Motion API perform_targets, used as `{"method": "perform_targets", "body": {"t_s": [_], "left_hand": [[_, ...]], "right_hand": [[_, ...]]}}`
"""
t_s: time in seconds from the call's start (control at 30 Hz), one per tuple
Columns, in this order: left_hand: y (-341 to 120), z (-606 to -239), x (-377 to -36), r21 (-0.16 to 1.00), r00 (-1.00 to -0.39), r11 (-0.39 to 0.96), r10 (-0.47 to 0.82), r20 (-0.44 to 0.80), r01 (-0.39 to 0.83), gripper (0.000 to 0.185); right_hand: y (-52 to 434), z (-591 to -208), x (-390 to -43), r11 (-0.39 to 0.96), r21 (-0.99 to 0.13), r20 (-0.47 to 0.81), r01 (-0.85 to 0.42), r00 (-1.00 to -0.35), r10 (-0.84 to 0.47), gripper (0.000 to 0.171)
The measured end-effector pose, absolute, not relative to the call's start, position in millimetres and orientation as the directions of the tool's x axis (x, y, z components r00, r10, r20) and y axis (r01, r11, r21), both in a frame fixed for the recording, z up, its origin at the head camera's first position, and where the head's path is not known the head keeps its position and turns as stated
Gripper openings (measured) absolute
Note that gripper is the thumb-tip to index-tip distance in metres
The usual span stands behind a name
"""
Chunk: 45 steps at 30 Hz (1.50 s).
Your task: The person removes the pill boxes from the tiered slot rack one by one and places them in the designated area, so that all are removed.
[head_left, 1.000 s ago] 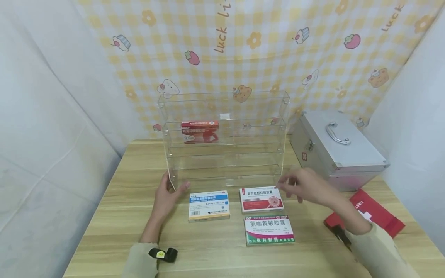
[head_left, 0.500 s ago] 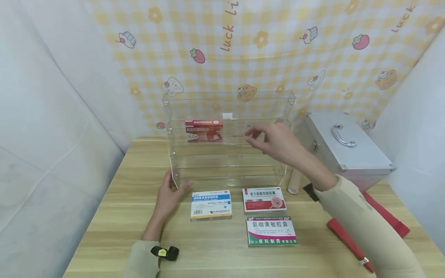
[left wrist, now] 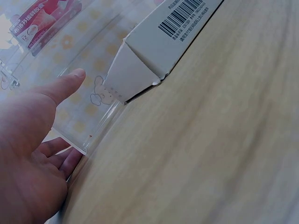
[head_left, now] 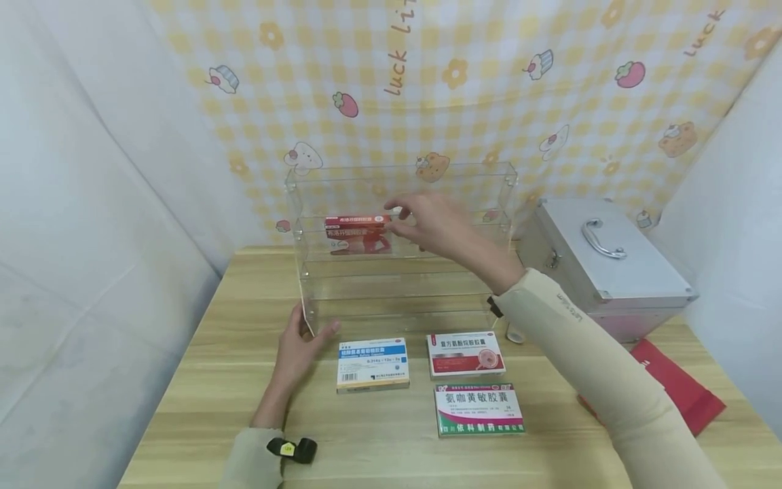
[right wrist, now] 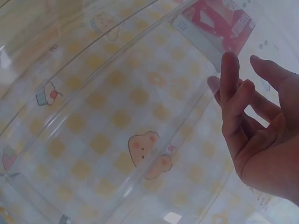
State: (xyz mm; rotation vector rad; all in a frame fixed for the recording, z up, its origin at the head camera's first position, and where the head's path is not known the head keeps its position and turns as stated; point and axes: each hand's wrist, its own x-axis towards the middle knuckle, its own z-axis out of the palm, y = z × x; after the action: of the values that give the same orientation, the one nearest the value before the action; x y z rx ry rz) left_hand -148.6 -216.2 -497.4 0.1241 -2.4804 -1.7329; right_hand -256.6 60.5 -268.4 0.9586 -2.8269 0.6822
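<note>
1. Red box (head_left: pixel 357 239), printed card by the look of it. Sits in the upper part of the clear rack (head_left: pixel 391 322), left of centre, front face outward.
2. Right hand (head_left: pixel 435 223) at the red box's right end. Thumb and fingers apart, a gap between; no pinch seen. Whether a fingertip touches the card, cannot tell.
3. Left hand (head_left: pixel 299 350) at the rack's lower left corner: fingers bent round the side edge, thumb stretched out in front.
4. Handling, as I judge it: red box light, fairly stiff, slightly slick, dents if squeezed; best taken by its two short ends. Rack probably rigid, smooth, apt to slide; steady it by a side.
5. Count: one rack; four boxes, being the red one plus, flat on the bench (head_left: pixel 201 407), one blue-and-white box (head_left: pixel 373 367), one red-and-white box (head_left: pixel 466 354), one green-and-pink box (head_left: pixel 479 410); one metal case (head_left: pixel 638 280); one red pouch (head_left: pixel 681 388).
</note>
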Motion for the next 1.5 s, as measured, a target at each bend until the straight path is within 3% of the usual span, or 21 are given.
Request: {"method": "perform_targets", "body": {"t_s": [0.2, 0.57, 0.9, 1.33, 1.5], "left_hand": [[-214.0, -492.4, -146.0, 0.94, -0.992, 0.34, -0.125, 0.018, -0.025, 0.091], [-205.3, -458.5, -132.3, 0.933, -0.994, 0.36, -0.109, 0.022, -0.019, 0.087], [-217.9, -495.5, -147.1, 0.935, -0.991, 0.354, -0.129, 0.034, -0.014, 0.092], [-210.4, -473.9, -137.5, 0.944, -0.993, 0.331, -0.11, 0.038, -0.001, 0.091], [-214.6, -490.8, -144.8, 0.941, -0.991, 0.338, -0.126, 0.041, -0.004, 0.092]], "right_hand": [[52.2, -272.4, -258.3, 0.679, -0.505, 0.114, -0.533, -0.821, -0.559, 0.034], [48.5, -271.1, -260.3, 0.664, -0.591, 0.053, -0.457, -0.844, -0.534, 0.029], [46.3, -263.4, -266.5, 0.669, -0.538, 0.007, -0.513, -0.796, -0.605, 0.027], [48.9, -265.8, -266.7, 0.644, -0.596, 0.034, -0.48, -0.816, -0.577, 0.025], [49.3, -266.5, -266.4, 0.639, -0.602, 0.05, -0.48, -0.821, -0.569, 0.026]]}}
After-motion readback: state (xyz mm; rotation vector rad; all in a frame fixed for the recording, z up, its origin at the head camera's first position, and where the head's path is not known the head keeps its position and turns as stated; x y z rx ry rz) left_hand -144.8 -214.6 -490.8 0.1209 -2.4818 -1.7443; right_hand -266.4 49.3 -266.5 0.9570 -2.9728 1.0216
